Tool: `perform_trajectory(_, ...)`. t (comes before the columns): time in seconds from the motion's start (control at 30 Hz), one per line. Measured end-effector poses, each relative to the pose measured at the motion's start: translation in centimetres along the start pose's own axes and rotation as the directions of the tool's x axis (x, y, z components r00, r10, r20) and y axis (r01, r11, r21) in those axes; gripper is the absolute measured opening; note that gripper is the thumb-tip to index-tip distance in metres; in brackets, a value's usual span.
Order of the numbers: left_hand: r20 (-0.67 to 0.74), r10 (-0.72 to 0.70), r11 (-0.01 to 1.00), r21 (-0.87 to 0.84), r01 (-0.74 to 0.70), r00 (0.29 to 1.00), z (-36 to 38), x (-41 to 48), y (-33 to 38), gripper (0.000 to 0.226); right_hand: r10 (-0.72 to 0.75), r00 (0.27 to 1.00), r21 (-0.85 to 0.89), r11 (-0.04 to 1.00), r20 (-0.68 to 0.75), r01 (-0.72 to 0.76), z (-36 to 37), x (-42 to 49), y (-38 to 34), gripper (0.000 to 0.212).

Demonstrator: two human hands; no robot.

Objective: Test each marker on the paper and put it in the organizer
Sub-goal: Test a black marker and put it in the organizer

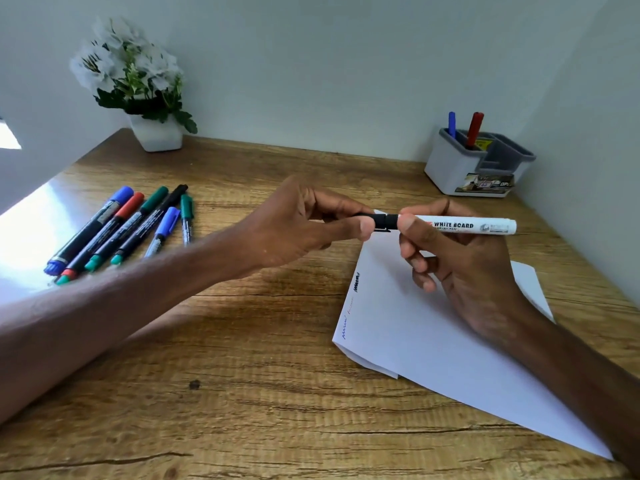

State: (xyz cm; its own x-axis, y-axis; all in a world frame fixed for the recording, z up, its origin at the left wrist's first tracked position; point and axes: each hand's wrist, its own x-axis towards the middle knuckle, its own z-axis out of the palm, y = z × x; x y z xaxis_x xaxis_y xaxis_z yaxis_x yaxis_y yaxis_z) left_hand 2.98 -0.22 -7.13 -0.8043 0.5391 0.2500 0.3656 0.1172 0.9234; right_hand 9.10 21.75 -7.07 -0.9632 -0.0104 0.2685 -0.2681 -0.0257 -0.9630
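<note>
A white whiteboard marker (460,226) lies level in the air above the paper (433,341). My right hand (460,271) grips its white barrel. My left hand (304,223) pinches its black cap (384,221), which sits against the barrel end. The paper carries blue, red and black scribbles along its left edge. Several markers (117,230) with blue, red, green and black caps lie in a row at the left of the desk. The grey-and-white organizer (460,168) stands at the back right and holds a blue marker (451,124) and a red marker (474,128).
A white pot with white flowers (138,88) stands at the back left against the wall. The wooden desk (259,393) meets walls at the back and on the right. Bright glare falls on the desk's left edge.
</note>
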Motion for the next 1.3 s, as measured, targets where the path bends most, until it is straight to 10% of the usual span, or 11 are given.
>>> perform_trajectory(0.5,0.064,-0.028,0.999,0.027,0.027,0.998,0.2,-0.2,1.0,0.037,-0.126,0.986,-0.006,0.992,0.105,0.128,-0.8,0.2,0.6,0.006)
perform_trajectory(0.8,-0.171,-0.03,0.999,0.029,0.035,0.985,-0.5,0.2,1.1,0.02,-0.161,0.987,-0.143,0.977,-0.021,0.156,-2.0,1.9,0.0,0.025)
perform_trajectory(1.03,-0.284,0.058,0.996,0.083,-0.036,0.957,0.3,0.7,1.6,0.022,-0.392,0.912,-0.69,0.628,0.119,0.36,-2.9,1.8,0.3,0.025)
perform_trajectory(1.3,-0.176,0.153,0.954,0.282,-0.099,0.973,2.0,4.2,2.9,0.014,-0.415,0.906,-0.785,0.587,-0.08,0.199,-4.9,3.2,-1.4,0.018)
